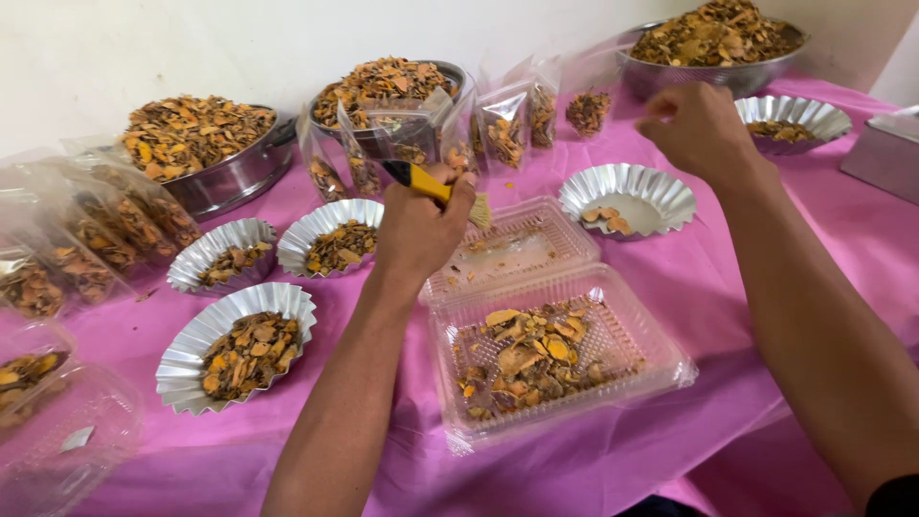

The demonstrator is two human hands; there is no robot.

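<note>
Left hand: fingers closed round the yellow-and-black handle of a small brush, bristles pointing right over the lid half of an open clear plastic clamshell box.

Right hand: raised above the table, fingers curled loosely inward and pinched together (whether anything is held between them cannot be told). It hangs above and just right of a nearly empty fluted foil dish holding a few dried pieces.

Clamshell box: lies open at centre on the pink cloth; near half filled with dried orange-brown slices, far half carrying only crumbs.

Fluted foil dishes, filled: one at near left, two behind it, one at far right.

Steel bowls heaped with the same dried slices: one at far left, one at centre back, one at top right.

Clear pouches: standing in a row before the centre bowl, partly filled; further filled pouches lie along the left edge.

Grey metal box: right edge, partly out of view.
</note>
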